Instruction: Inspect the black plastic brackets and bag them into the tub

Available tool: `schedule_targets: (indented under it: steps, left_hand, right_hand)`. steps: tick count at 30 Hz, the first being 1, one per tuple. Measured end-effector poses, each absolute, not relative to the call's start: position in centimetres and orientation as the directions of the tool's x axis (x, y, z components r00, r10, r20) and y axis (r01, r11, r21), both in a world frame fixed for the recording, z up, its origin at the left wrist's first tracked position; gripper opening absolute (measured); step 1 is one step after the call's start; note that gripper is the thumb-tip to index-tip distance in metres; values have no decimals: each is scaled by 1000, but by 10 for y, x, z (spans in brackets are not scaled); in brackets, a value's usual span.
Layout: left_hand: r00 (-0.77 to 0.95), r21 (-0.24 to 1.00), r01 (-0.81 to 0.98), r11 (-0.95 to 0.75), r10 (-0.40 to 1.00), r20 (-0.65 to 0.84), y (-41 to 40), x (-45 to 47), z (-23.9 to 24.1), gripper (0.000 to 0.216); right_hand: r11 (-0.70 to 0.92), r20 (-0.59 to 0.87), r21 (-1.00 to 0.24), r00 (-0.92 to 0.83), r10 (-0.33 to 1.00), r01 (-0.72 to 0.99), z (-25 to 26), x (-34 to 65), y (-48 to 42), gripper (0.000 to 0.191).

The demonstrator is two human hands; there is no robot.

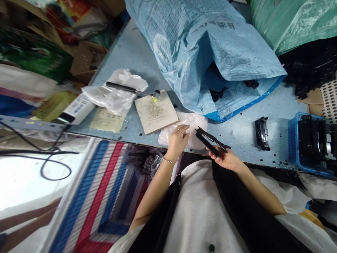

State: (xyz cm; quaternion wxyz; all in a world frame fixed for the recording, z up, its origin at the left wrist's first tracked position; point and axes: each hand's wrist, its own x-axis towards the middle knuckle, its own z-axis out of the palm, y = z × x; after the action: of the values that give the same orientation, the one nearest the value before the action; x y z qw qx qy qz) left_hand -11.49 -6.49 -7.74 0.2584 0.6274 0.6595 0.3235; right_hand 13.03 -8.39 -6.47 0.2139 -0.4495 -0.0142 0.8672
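My right hand [225, 160] is closed around one end of a black two-armed plastic part [207, 142]. Its two long bars spread slightly from a notched tip that points up and left. My left hand [179, 138] rests over a white plastic bag [196, 123] at the table's front edge. The left fingers are curled together at the bag; whatever they may grip is too small or hidden to make out. Beyond the left hand lies a flat board [156, 114] with dark specks, and the head of a black-handled hammer [126, 88] reaches its far edge.
A big blue woven sack [189, 45], its mouth open on black parts, fills the back of the table. One black part [262, 133] lies to the right, beside a blue basket [293, 140] of black parts. A striped bag [97, 196] stands below the table at left.
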Motion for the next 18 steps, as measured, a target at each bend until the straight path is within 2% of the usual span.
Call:
schedule_targets:
  steps: [5,9,11,15,18]
  left_hand:
    - [26,654,734,-186,969,247,-83,-118,-57,50]
    - [27,604,755,-255,932,360,-93,-119,-46,54]
    - [42,593,750,-293,916,400,-98,-115,-44,55]
    - [233,640,624,-448,889,396,-115,-89,-42,59]
    - [364,718,494,-490,867,341,-128,-66,-40,64]
  right_hand:
    - [-951,-673,-86,-686,275,-296,-60,132,-76,22]
    - [-971,-620,-113,-749,233,-209,-62,128,-73,26]
    - [-963,-626,-210,-734,264,-168,-66,125,-72,22]
    - [-811,-628,-562,-555,545,-161,-72,115,-69,11]
    - [-680,-565,-718,-448,693,-148,-65,107,-72,10]
